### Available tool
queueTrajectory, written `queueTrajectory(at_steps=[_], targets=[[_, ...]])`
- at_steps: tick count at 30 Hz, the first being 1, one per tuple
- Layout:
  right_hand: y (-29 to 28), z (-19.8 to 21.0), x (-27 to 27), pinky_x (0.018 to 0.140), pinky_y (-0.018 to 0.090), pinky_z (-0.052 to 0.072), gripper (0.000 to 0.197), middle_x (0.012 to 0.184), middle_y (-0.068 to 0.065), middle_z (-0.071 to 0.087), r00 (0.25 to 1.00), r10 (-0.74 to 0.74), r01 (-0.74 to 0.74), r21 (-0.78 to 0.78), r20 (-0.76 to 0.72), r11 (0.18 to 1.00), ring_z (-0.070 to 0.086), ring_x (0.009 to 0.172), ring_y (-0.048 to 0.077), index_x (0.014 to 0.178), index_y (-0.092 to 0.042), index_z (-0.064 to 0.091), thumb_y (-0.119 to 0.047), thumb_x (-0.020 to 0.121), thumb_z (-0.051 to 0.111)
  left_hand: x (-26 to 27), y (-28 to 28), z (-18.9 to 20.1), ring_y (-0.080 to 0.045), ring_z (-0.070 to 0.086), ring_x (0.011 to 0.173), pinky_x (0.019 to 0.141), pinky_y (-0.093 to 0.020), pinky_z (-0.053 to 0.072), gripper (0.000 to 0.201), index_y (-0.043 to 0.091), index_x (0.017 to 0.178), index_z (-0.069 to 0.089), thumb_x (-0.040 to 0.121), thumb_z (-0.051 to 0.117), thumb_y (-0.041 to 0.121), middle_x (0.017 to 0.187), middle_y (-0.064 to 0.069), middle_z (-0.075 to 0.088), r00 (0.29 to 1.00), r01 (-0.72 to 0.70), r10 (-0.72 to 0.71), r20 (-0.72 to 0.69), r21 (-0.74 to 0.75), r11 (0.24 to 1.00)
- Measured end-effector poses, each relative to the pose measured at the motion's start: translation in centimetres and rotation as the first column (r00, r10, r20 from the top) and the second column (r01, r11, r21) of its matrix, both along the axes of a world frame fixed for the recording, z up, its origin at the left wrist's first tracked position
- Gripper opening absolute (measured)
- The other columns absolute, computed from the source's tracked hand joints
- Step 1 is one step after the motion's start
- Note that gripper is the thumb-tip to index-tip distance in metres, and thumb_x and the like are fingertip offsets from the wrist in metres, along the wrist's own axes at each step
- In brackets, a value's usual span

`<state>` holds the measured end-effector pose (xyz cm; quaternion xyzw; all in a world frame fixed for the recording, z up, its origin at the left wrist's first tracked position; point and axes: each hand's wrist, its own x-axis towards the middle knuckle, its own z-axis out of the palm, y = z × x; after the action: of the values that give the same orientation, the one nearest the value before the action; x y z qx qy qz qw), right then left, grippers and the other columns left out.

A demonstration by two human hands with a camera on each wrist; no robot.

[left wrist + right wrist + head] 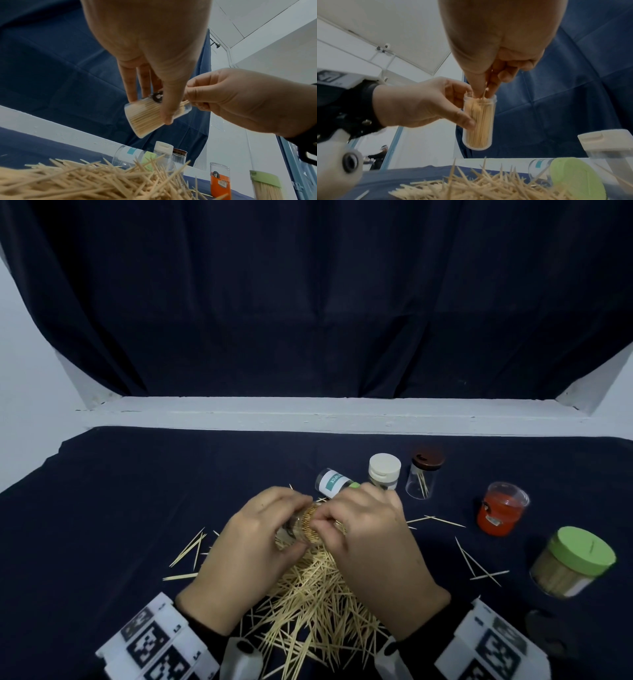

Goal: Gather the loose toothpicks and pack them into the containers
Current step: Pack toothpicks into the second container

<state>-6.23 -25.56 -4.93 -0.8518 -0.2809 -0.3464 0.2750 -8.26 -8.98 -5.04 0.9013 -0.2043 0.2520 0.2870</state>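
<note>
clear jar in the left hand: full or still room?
Nearly full: clear jar is densely packed with toothpicks up to its open mouth, where the right hand pushes in a few more.

toothpick pile (pixel 308 604) before hands, jars (pixel 421 474) behind, right

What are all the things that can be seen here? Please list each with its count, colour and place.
clear container: one, clear, nearly full of toothpicks, held in the air above the pile
loose toothpicks: a big pile, pale wood, on the cloth under the hands; some strays to both sides
labelled container: one, clear with white-teal label and green cap, lying on its side behind the hands
white-capped container: one, upright
brown-lidded container: one, clear, upright, few toothpicks inside
orange container: one, right side
green-lidded container: one, full, near right
table cloth: one, dark blue
left hand: grips the clear container
right hand: pinches toothpicks at the clear container's mouth
</note>
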Motion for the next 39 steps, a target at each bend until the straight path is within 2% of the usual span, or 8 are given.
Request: queueTrajectory(at_steps=[3, 6, 14, 22, 28, 32, 36, 39], targets=[[0.0, 0.0, 0.0, 0.072, 0.032, 0.032, 0.022, 0.072, -0.008, 0.058, 0.993, -0.055, 0.07, -0.147, 0.104, 0.987, 0.053, 0.072, 0.018, 0.072, -0.021, 0.064, -0.029, 0.086, 0.05, 0.0, -0.1, 0.1, 0.0, 0.056, 0.092, 0.078, -0.015, 0.046, 0.052, 0.021, 0.108, 0.066, 0.062, 0.086, 0.012, 0.103, 0.016, 0.059, 1.0, -0.01, 0.01, 0.0, -0.019, 1.0], [0.1, 0.1, -0.1, 0.07, 0.033, 0.033, 0.023, 0.075, -0.005, 0.057, 0.985, -0.094, 0.119, -0.179, 0.144, 0.977, 0.052, 0.074, 0.019, 0.075, -0.019, 0.062, -0.028, 0.089, 0.047, 0.1, -0.4, 0.1, 0.002, 0.056, 0.093, 0.079, -0.014, 0.047, 0.05, 0.022, 0.107, 0.066, 0.062, 0.086, 0.013, 0.101, 0.017, 0.059, 1.0, -0.028, 0.027, -0.006, -0.039, 0.999], [-0.6, 0.2, -0.2, 0.078, 0.03, 0.032, 0.024, 0.079, -0.018, 0.056, 0.983, 0.025, 0.006, 0.168, -0.181, 0.986, 0.052, 0.082, 0.006, 0.079, -0.027, 0.063, -0.045, 0.086, 0.048, 0.4, 0.2, 0.0, 0.0, 0.057, 0.093, 0.08, -0.017, 0.048, 0.049, 0.02, 0.107, 0.068, 0.062, 0.086, 0.018, 0.101, 0.014, 0.061, 0.996, -0.087, 0.085, -0.029, -0.066, 0.994], [-0.2, -0.1, 0.1, 0.072, 0.031, 0.03, 0.023, 0.07, -0.013, 0.059, 0.998, -0.04, 0.042, 0.034, -0.044, 0.999, 0.053, 0.071, 0.012, 0.069, -0.025, 0.065, -0.039, 0.082, 0.052, 0.0, -0.6, 0.1, 0.004, 0.056, 0.092, 0.079, -0.012, 0.046, 0.048, 0.022, 0.106, 0.066, 0.063, 0.086, 0.016, 0.101, 0.016, 0.06, 0.999, 0.014, -0.017, -0.041, -0.056, 0.998], [-0.8, 0.3, 0.2, 0.081, 0.031, 0.031, 0.02, 0.076, -0.017, 0.064, 0.989, 0.051, -0.014, 0.259, -0.136, 0.966, 0.056, 0.079, 0.005, 0.078, -0.028, 0.068, -0.038, 0.084, 0.052, 0.2, -0.5, 0.1, 0.003, 0.058, 0.093, 0.079, -0.02, 0.05, 0.05, 0.023, 0.107, 0.066, 0.061, 0.087, 0.017, 0.101, 0.017, 0.06, 0.999, -0.022, 0.019, -0.033, -0.081, 0.996], [-1.3, 0.1, -0.3, 0.078, 0.03, 0.029, 0.013, 0.082, -0.016, 0.061, 0.995, 0.06, -0.051, 0.115, -0.076, 0.992, 0.053, 0.083, 0.006, 0.083, -0.03, 0.07, -0.034, 0.083, 0.058, 0.3, -0.3, -0.1, 0.0, 0.059, 0.094, 0.079, -0.023, 0.052, 0.05, 0.022, 0.108, 0.066, 0.063, 0.086, 0.018, 0.103, 0.015, 0.06, 0.998, -0.035, 0.03, -0.048, -0.098, 0.995], [-1.0, 0.1, -0.6, 0.076, 0.032, 0.031, 0.02, 0.083, -0.016, 0.06, 0.997, 0.077, -0.076, -0.062, 0.004, 0.995, 0.052, 0.081, 0.008, 0.086, -0.03, 0.073, -0.028, 0.086, 0.053, 0.2, -0.3, -0.1, -0.002, 0.06, 0.092, 0.078, -0.023, 0.052, 0.049, 0.022, 0.108, 0.066, 0.063, 0.086, 0.017, 0.103, 0.015, 0.06, 0.998, -0.038, 0.033, -0.045, -0.112, 0.993], [-1.0, 0.2, -0.5, 0.076, 0.032, 0.031, 0.019, 0.08, -0.015, 0.064, 0.997, 0.072, -0.069, -0.079, 0.03, 0.994, 0.056, 0.079, 0.01, 0.084, -0.028, 0.074, -0.028, 0.085, 0.054, 0.2, -0.2, -0.2, -0.004, 0.061, 0.092, 0.077, -0.024, 0.053, 0.049, 0.022, 0.108, 0.066, 0.064, 0.086, 0.018, 0.102, 0.015, 0.06, 0.998, -0.035, 0.028, -0.058, -0.109, 0.993]])
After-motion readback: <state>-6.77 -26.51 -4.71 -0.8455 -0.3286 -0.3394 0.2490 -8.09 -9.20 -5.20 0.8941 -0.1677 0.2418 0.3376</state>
